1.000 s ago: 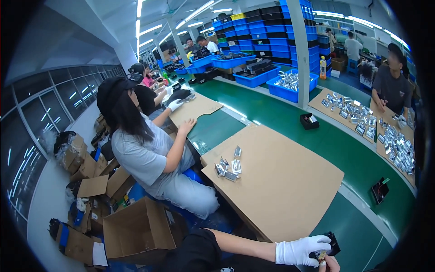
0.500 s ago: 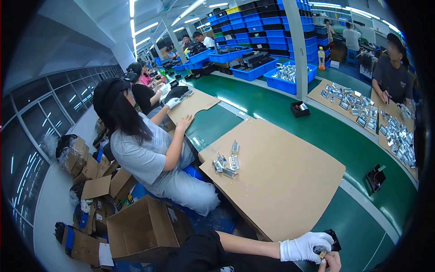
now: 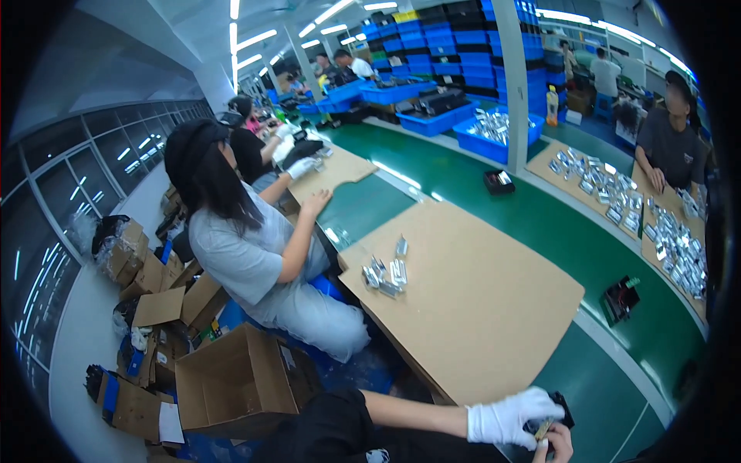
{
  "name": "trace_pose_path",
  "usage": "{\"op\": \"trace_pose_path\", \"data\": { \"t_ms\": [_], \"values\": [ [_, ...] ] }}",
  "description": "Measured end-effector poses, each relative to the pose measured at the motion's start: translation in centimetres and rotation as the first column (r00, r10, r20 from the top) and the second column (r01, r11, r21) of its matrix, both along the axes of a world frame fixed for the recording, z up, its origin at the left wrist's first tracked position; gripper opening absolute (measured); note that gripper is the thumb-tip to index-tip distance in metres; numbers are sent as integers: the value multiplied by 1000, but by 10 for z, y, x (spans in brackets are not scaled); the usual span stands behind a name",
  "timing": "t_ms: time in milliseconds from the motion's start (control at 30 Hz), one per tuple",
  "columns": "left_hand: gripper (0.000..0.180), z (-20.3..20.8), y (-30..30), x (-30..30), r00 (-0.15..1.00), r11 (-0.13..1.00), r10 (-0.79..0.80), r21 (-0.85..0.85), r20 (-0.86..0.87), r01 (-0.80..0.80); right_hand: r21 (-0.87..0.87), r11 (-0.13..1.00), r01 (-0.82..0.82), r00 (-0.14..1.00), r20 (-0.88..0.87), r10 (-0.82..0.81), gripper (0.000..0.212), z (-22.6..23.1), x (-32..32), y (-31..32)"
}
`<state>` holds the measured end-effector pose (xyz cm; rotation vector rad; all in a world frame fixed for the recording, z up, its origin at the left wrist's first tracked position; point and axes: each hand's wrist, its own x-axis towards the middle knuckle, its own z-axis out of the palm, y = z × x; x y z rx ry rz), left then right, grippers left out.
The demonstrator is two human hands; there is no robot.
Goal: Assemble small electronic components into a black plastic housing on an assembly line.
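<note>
Tan board [image 3: 478, 301] spreads wide — gloved left hand [image 3: 511, 417] near its edge.

A pale pillar [image 3: 511, 92] rose beside a long green table [image 3: 478, 193]. Behind the pillar stood a tall stack of blue and black bins [image 3: 472, 50]. Far to the pillar's left, dark windows [image 3: 69, 181] with lights reflected in them ran above a white wall [image 3: 73, 339]. Bright tube lights [image 3: 234, 38] lined the ceiling [image 3: 139, 62] on both sides of the pillar; a blue stool [image 3: 604, 110] stood beyond it, to the right.
</note>
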<state>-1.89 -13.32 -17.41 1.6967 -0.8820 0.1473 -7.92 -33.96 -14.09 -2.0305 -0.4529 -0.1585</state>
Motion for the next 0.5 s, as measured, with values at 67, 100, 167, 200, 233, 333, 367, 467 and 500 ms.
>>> {"op": "trace_pose_path", "data": {
  "t_ms": [67, 100, 167, 200, 233, 333, 367, 467, 500],
  "values": [
    [61, 97, 58, 0, 986, 952, 159, 274, -53, -139, 10, 1000, 17, 1000, -3, -17, 11, -7, 4, 1],
    [61, 107, 76, 7, 965, 930, 254, 292, -71, -223, 41, 999, 35, 999, -6, -35, 12, -8, 6, 5],
    [61, 108, 143, 41, 776, 697, 520, 348, 358, -627, 71, 996, 61, 998, -13, -61, 13, -3, 7, 7],
    [59, 114, 176, 58, 625, 532, 607, 333, 492, -779, 56, 996, 73, 997, -18, -72, 12, -2, 6, 5],
    [59, 126, 206, 79, 485, 366, 667, 317, 566, -875, 46, 995, 86, 996, -21, -85, 12, -1, 4, 4],
    [49, 122, 299, 129, 238, -186, 763, 557, 601, -809, 47, 992, 116, 990, -86, -112, 16, 7, -5, 0],
    [43, 109, 325, 141, 218, -289, 741, 594, 636, -751, 66, 990, 128, 981, -158, -117, 22, 13, -12, -1],
    [25, 45, 422, 153, 294, -185, 814, 703, 501, -686, 102, 986, 132, 966, -236, -105, 22, 36, -11, 8],
    [22, 69, 381, 153, 370, -74, 838, 755, 401, -651, 115, 980, 165, 968, -208, -139, 17, 40, -9, 11]
  ]
}}
